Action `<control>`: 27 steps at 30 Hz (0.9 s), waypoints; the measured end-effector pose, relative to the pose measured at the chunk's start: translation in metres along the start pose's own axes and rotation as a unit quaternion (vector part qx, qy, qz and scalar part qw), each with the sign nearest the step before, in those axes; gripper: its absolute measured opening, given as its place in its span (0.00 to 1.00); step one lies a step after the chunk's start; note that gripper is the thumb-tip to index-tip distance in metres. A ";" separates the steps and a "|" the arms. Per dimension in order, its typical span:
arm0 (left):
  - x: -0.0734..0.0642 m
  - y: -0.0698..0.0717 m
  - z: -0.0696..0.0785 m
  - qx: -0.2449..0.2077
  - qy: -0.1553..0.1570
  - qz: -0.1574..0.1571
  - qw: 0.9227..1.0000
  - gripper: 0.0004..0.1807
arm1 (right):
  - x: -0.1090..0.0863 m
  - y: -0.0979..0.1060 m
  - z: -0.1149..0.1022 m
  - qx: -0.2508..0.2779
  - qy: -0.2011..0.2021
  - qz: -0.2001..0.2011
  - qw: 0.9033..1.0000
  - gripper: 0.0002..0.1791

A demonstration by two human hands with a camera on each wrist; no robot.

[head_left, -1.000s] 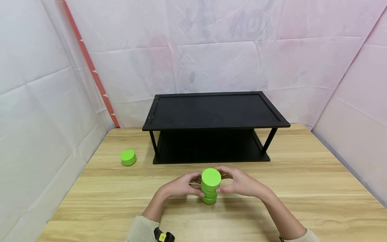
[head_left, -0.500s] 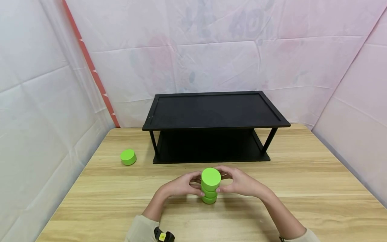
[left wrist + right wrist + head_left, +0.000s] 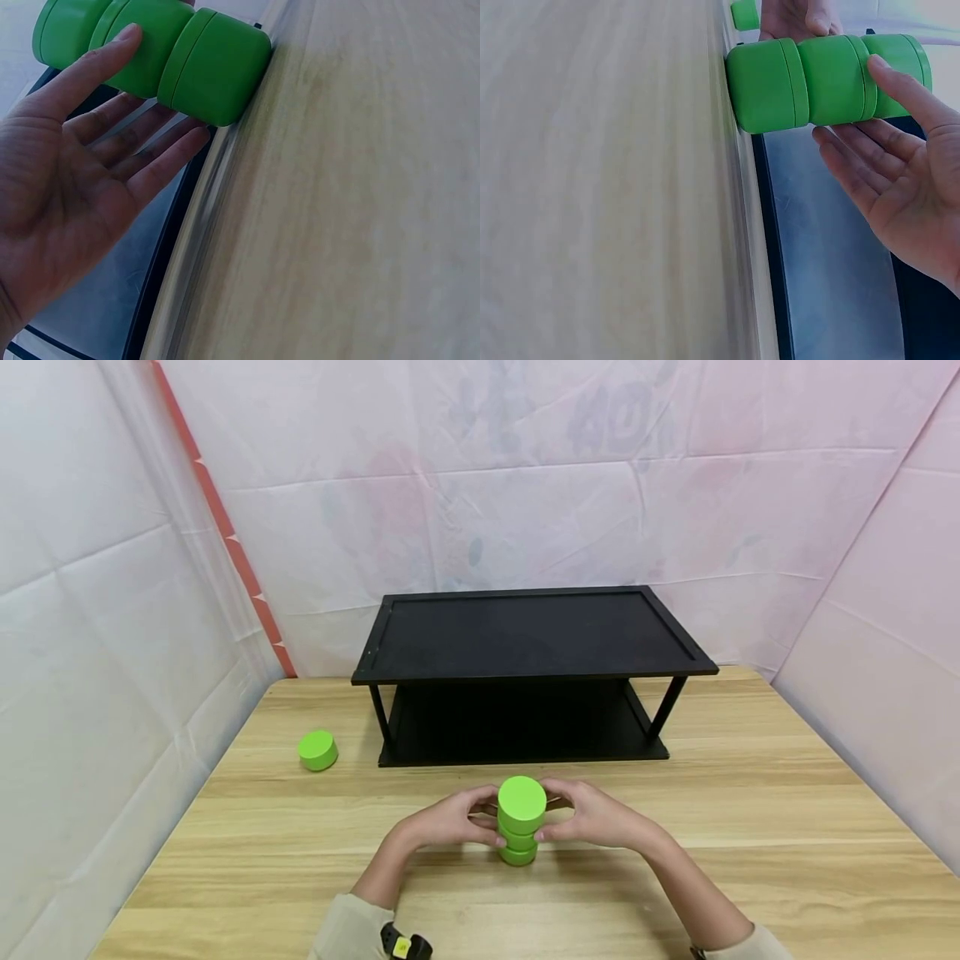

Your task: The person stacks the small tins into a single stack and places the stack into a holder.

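Three green lidded round boxes [image 3: 522, 814] stand stacked upright on the wooden table in front of me. My left hand [image 3: 453, 822] holds the stack from the left; in the left wrist view its thumb lies on the middle box [image 3: 154, 56], with fingers spread behind. From the right, my right hand [image 3: 596, 814] holds it too, its thumb near the seam between the middle and top box [image 3: 904, 67]. The bottom box [image 3: 761, 86] rests on the table. The far fingers of both hands are partly hidden behind the stack in the head view.
Another green round box [image 3: 318, 750] sits apart at the back left. Behind the stack stands a black two-tier rack [image 3: 525, 635]. Pale cloth walls [image 3: 525, 518] close off the back and sides of the wooden table [image 3: 750, 793].
My right hand's forefinger has dropped slightly beside the top box. The stack and my left hand have stayed in place.
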State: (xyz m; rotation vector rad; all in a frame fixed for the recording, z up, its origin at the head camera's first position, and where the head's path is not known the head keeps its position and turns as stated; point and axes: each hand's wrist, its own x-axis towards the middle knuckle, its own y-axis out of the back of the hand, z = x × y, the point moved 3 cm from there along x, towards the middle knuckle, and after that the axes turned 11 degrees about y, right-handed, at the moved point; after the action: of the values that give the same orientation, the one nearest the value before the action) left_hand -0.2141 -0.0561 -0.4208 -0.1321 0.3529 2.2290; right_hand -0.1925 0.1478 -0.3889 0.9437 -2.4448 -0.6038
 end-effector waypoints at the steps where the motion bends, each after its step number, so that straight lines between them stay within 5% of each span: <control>1: 0.000 0.000 -0.001 0.000 0.000 0.000 1.000 0.30 | 0.000 0.000 0.000 0.000 0.001 0.000 1.000 0.29; 27: -0.001 0.002 -0.001 -0.006 0.017 -0.007 1.000 0.29 | 0.001 -0.003 0.001 -0.006 0.001 -0.001 1.000 0.29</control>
State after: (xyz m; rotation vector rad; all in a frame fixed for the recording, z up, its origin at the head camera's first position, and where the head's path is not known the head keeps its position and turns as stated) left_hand -0.2156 -0.0582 -0.4207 -0.1795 0.3556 2.2181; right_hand -0.1921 0.1453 -0.3906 0.9409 -2.4356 -0.6182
